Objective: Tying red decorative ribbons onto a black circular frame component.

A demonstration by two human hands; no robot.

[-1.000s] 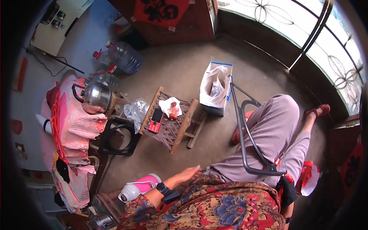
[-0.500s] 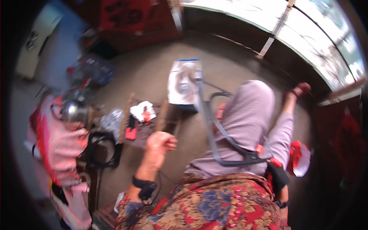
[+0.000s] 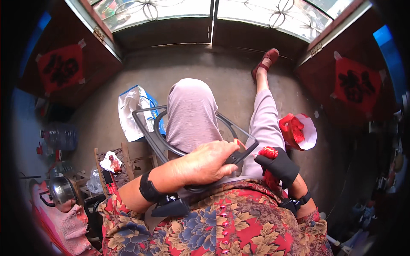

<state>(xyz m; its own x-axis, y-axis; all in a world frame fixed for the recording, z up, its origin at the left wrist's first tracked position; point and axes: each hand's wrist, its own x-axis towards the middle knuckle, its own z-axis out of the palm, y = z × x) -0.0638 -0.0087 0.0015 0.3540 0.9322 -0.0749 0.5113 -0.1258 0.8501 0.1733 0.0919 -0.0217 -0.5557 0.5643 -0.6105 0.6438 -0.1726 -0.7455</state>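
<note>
Around my raised knee sits a dark grey plastic frame [image 3: 145, 129] with an inner ring, resting across my lap. My left hand [image 3: 207, 162] lies over its near right part, fingers curled on the rim and the thumb below. Close to those fingertips is a small orange-red piece [image 3: 240, 144]. My right hand [image 3: 282, 168], in a black fingerless glove, is closed beside the frame's right corner. A shiny red ribbed bundle [image 3: 268, 152] pokes out at its fingers, and more red material shows under the palm.
A white and blue bag [image 3: 130, 113] stands left of my knee. A low woven stool [image 3: 124, 164] carries a white paper with a red item. Right of my leg is a red and white bag [image 3: 299, 132]. A metal pot [image 3: 63, 192] stands far left; glass doors lie ahead.
The view has swung right toward the doors. My left hand, earlier held curled out beside the stool, has come over onto the frame. My right hand now shows with the red bundle.
</note>
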